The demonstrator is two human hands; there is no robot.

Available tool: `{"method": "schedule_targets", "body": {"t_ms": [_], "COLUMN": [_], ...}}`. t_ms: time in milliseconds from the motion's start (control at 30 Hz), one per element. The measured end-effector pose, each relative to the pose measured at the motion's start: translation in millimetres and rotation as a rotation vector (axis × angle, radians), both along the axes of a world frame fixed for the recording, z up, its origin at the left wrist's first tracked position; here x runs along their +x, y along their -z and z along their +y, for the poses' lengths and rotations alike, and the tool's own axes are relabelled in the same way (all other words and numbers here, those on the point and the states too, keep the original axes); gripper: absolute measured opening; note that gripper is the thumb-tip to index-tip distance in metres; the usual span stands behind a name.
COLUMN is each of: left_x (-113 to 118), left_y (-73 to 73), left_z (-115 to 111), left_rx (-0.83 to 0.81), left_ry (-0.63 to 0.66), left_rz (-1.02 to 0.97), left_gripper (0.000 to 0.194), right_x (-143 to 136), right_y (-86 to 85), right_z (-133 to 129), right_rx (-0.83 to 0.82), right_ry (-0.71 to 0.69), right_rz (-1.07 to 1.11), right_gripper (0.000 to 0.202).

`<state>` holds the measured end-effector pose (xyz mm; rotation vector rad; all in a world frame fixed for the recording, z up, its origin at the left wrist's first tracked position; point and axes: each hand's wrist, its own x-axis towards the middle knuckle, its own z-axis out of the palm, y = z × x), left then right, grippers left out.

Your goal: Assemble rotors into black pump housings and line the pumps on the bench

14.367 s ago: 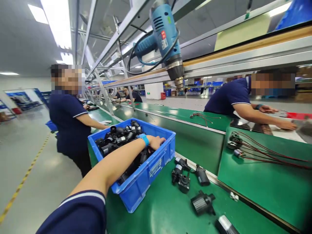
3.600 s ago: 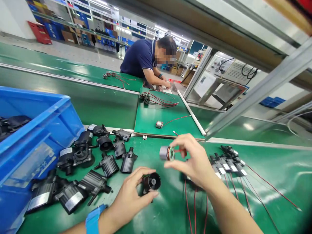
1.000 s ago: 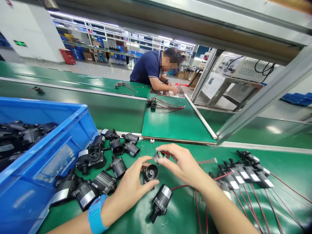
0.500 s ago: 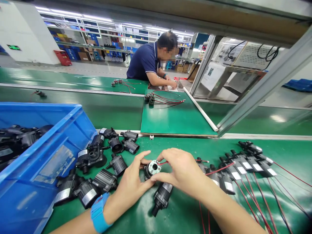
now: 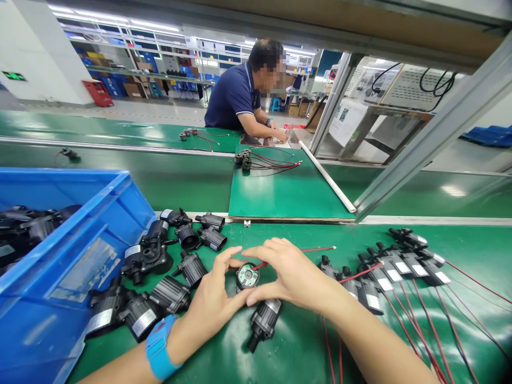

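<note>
Near side: loose black pump (image 5: 264,322) lies on the green worktop (image 5: 224,357), just below the hands, nozzle toward the wearer. Ribbed hard body, so likely decent grip on the barrel; keep off the nozzle.

Held piece: pump housing (image 5: 241,284), between both hands above the worktop, open end up, round circuit board (image 5: 248,274) showing in the mouth. Can't see if it's fully seated. Left hand (image 5: 212,298): fingers part-open in a C, hold on the housing's left side. Right hand (image 5: 300,272): fingers curved wide round the right side, thumb tip by the lower rim; firm grip or light touch, can't tell.

Handling, my read: small, fairly light, rigid shell, maybe slick at the rim. Take it by the outer wall. Board and solder joints are the fragile bit: push on the edge, not the face. Red lead (image 5: 316,249) is thin and floppy, runs off to the right; don't lift by it.

Right: labelled pumps (image 5: 394,261) in a slanted row, leads trailing nearward. Left: unwired pumps beside the blue bin (image 5: 116,210).

Farther: wired motor cores (image 5: 244,160) on the green panel; co-worker (image 5: 232,96) leaning beyond.
</note>
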<state>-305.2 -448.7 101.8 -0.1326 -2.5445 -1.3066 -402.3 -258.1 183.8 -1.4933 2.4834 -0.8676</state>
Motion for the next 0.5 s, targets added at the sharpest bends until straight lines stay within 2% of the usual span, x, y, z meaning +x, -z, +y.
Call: {"method": "schedule_targets", "body": {"t_ms": [67,133,267,400,500], "left_x": [-0.3,-0.7,-1.1,0.9,5.2], "left_y": [0.2,-1.8,-10.3,-15.7,-15.1], "left_z": [0.1,0.1,-0.3,-2.6,-6.2], "left_rx": [-0.002,-0.024,-0.125,-0.264,-0.328], "left_ry": [-0.016,-0.013,0.107,0.176,0.183], "left_rz": [0.020,0.082,0.229,0.186,0.240], "left_gripper": [0.066,0.053,0.026,0.021,0.022], "right_x": [1.0,1.6,1.2,3.2,7.3], "right_y": [-2.3,-2.7,1.5,4.1,2.3], "right_z": [1.4,1.7,-0.2,-2.5,-3.0], "right_rx": [-0.025,-0.017,0.061,0.108,0.115], "right_ry": [-0.026,-0.039,-0.034,-0.041,-0.052], "right_rz": [-0.023,-0.011,0.053,0.131,0.206], "right_gripper": [0.073,0.063,0.050,0.046,0.045]}}
